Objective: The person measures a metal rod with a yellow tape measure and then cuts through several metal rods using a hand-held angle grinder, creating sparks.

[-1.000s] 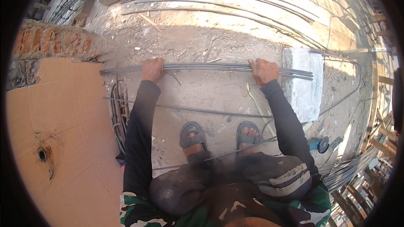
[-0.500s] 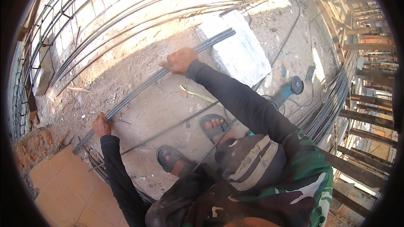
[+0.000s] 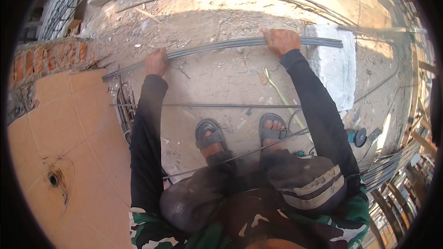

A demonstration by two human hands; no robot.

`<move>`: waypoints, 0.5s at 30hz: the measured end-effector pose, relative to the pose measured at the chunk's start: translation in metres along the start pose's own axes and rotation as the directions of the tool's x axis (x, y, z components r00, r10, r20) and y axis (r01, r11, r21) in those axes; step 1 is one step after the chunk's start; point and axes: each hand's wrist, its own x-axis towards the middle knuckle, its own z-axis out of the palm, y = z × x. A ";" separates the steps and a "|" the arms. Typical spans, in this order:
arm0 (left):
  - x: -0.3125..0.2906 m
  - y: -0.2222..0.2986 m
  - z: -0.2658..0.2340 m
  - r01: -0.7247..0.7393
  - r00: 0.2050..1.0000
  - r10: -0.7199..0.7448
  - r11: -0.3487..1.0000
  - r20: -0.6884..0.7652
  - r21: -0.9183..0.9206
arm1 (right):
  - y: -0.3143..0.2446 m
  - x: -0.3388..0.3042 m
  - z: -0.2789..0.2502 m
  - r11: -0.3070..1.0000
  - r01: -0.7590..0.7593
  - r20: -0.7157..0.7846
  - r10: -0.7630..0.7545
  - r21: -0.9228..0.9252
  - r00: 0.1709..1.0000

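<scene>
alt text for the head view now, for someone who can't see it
A person's left hand and right hand grasp a bundle of thin metal rods, its right end over a white block. Below, two sandalled feet rest on dusty ground, with orange tiles at left.

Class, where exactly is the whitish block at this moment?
In the head view, the whitish block is on the right, just right of the right hand, with the rod bundle's right end extending over it.
</scene>
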 end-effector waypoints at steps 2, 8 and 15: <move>-0.006 -0.011 0.005 -0.015 1.000 0.015 0.999 -0.001 0.032 | -0.003 -0.001 0.003 1.000 0.028 -0.023 -0.029 -0.007 0.999; -0.018 0.037 -0.031 -0.008 0.993 0.013 0.999 -0.116 0.040 | 0.008 -0.016 -0.003 0.990 0.125 -0.188 -0.137 -0.071 0.973; -0.099 0.038 -0.078 -0.099 0.987 0.066 0.966 -0.143 -0.240 | 0.006 -0.090 -0.020 0.923 0.186 -0.389 -0.043 0.338 0.920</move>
